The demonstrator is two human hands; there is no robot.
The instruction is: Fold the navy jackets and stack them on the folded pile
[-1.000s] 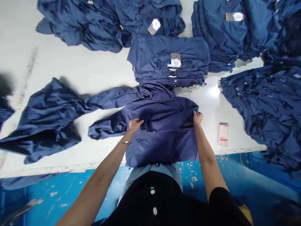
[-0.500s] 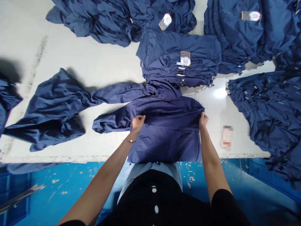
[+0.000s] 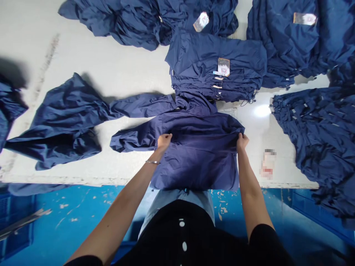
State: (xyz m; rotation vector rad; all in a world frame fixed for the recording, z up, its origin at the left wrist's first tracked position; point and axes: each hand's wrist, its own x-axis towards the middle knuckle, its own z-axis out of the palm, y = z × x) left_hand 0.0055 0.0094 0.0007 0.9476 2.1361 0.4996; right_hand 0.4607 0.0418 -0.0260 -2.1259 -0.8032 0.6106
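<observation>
The view has turned: the table's front edge [image 3: 155,181] now runs nearly level instead of rising rightward, the stacked shirts [image 3: 216,70] sit further right, and the left hand [image 3: 164,141] and right hand [image 3: 242,142] stand slightly wider apart.

My shirt [image 3: 199,159] is plain navy, the piled shirts [image 3: 291,40] same navy; table [image 3: 55,55] off-white, floor [image 3: 83,218] bright blue, chipped white.
</observation>
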